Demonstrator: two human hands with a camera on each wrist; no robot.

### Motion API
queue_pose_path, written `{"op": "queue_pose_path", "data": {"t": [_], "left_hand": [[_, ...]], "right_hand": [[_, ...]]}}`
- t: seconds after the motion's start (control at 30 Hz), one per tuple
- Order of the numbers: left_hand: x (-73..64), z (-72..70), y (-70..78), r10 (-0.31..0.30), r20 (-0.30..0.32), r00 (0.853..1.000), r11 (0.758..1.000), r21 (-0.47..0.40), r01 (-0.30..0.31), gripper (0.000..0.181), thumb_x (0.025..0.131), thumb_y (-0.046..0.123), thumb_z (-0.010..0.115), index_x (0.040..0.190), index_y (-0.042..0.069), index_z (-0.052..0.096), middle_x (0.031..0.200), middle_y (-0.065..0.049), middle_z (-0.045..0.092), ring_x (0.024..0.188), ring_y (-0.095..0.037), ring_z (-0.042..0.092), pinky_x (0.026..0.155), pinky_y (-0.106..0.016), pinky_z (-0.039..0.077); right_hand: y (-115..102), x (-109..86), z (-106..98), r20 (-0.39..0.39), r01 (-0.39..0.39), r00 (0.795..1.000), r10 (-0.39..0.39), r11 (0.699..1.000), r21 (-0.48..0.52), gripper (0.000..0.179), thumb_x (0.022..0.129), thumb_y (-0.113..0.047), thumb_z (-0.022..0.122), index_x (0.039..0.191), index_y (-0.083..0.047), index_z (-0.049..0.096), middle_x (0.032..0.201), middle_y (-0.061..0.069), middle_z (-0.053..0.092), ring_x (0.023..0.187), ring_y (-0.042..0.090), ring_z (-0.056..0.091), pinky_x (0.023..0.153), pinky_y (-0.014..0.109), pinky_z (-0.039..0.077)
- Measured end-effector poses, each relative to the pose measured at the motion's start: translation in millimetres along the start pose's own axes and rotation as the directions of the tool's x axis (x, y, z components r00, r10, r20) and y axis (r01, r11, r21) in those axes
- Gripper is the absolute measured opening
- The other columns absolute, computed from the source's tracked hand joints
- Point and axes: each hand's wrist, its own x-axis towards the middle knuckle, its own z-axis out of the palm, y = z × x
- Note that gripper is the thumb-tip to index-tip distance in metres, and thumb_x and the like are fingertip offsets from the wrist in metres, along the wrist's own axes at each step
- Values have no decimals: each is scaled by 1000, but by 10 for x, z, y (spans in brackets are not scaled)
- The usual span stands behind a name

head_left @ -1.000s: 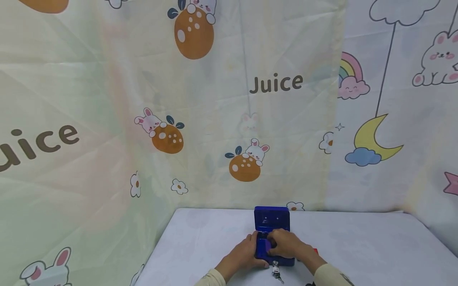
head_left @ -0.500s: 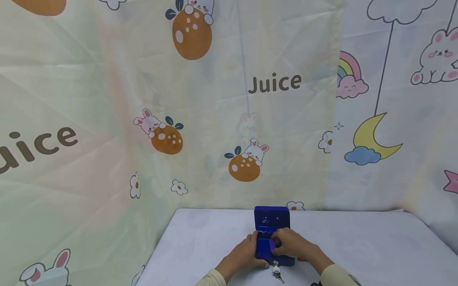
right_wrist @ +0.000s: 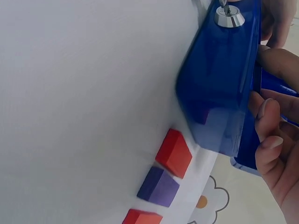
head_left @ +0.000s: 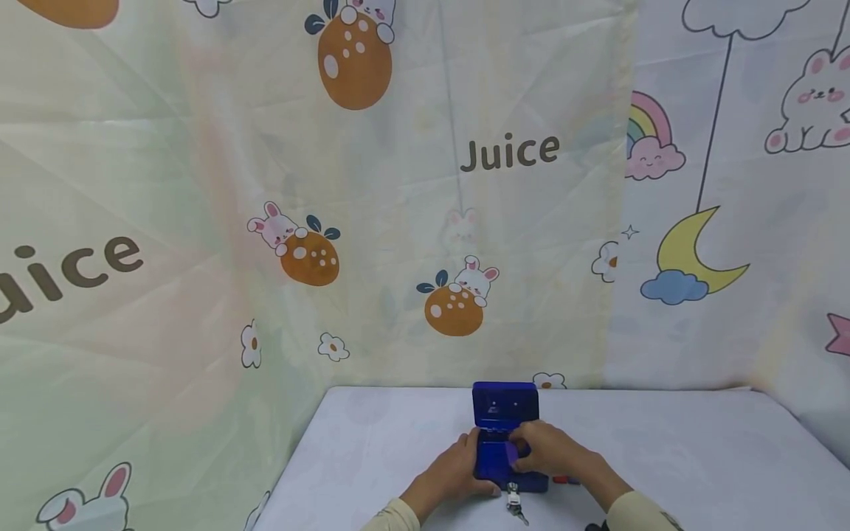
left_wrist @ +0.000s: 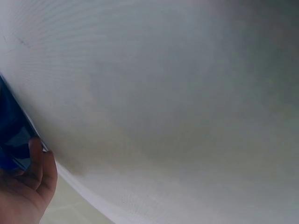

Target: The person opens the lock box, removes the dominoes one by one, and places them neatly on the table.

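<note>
A blue metal cash box (head_left: 493,463) stands on the table with its lid (head_left: 506,404) raised at the back. My left hand (head_left: 458,468) holds the box at its left side, thumb at the front corner; the left wrist view catches only part of that hand (left_wrist: 32,186). Over the right half of the box, my right hand (head_left: 547,450) pinches a purple block (head_left: 511,453), mostly covered by the fingers. In the right wrist view those fingers (right_wrist: 271,142) are at the box rim, and the block between them is hidden. A key sits in the front lock (right_wrist: 229,17).
Keys (head_left: 515,505) hang at the box front. Beside the box lie a red block (right_wrist: 174,153), a purple block (right_wrist: 159,186) and another red block (right_wrist: 142,217). A dark object (head_left: 596,526) shows at the lower edge. Patterned cloth (head_left: 531,295) hangs behind the white table (head_left: 664,457).
My right hand has shifted rightward over the box with the purple block. More of the red block beside the box shows under the wrist. The left hand stays in place.
</note>
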Motion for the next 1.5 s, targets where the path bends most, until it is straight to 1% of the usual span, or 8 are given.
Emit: {"op": "queue_pose_path", "data": {"t": [0.1, 0.2, 0.33, 0.53, 0.73, 1.03, 1.3, 1.5], "left_hand": [[5, -4, 3, -8, 6, 1000, 1000, 2, 8, 111, 64, 68, 71, 147, 11, 24, 133, -12, 49, 114, -22, 56, 94, -40, 47], [3, -12, 8, -7, 7, 1000, 1000, -5, 7, 111, 64, 67, 72, 147, 11, 24, 133, -13, 49, 114, -23, 56, 94, -41, 48], [-9, -21, 11, 2, 0, 1000, 1000, -11, -2, 112, 64, 67, 73, 147, 10, 23, 132, -13, 49, 113, -23, 56, 93, -41, 48], [-17, -35, 14, 18, -14, 1000, 1000, -12, -18, 111, 64, 66, 74, 147, 10, 24, 131, -13, 50, 113, -22, 56, 93, -40, 48], [-9, -33, 9, 2, -2, 1000, 1000, -30, -2, 111, 64, 66, 73, 147, 12, 23, 132, -12, 49, 113, -22, 56, 94, -41, 47], [11, 24, -28, -8, 7, 1000, 999, -44, 8, 112, 62, 69, 72, 148, 14, 23, 131, -9, 50, 113, -21, 56, 94, -41, 47], [1, 11, -12, -20, 8, 1000, 999, -45, 20, 114, 62, 69, 72, 148, 12, 23, 133, -12, 49, 114, -23, 56, 93, -43, 48], [10, 10, -5, -25, 13, 1000, 999, -48, 26, 113, 62, 68, 73, 148, 13, 23, 134, -12, 48, 114, -24, 55, 94, -43, 47]], "right_hand": [[27, -22, -18, -4, -19, 1000, 19, 1000, 6, 44, 71, -29, 82, 105, -5, 68, 90, -1, 67, 80, 15, 59, 75, 43, 53], [53, -43, -24, -17, -23, 1000, 23, 1000, -4, 45, 70, -30, 82, 106, -6, 68, 90, -3, 66, 80, 14, 59, 75, 42, 53], [59, -74, -45, -34, -28, 999, 28, 1000, -9, 44, 69, -30, 83, 104, -7, 69, 88, -4, 65, 80, 14, 58, 74, 42, 53], [56, -109, -92, -37, -62, 997, 62, 998, -8, 42, 70, -30, 83, 104, -8, 68, 85, -5, 63, 79, 14, 56, 75, 43, 52], [61, -163, -139, -23, -83, 996, 83, 997, 9, 42, 71, -28, 82, 104, -7, 68, 83, -6, 62, 77, 14, 54, 74, 41, 52], [95, -215, -150, -32, -131, 991, 131, 991, 30, 42, 70, -26, 83, 103, -7, 68, 85, -5, 63, 82, 17, 55, 80, 47, 51], [164, -273, -166, -49, -113, 992, 113, 993, 20, 41, 70, -27, 83, 103, -8, 69, 83, -6, 62, 81, 15, 55, 74, 41, 51], [194, -327, -193, -57, -99, 993, 102, 994, 47, 39, 70, -26, 83, 101, -7, 69, 84, -5, 62, 80, 18, 54, 74, 44, 51]]}}
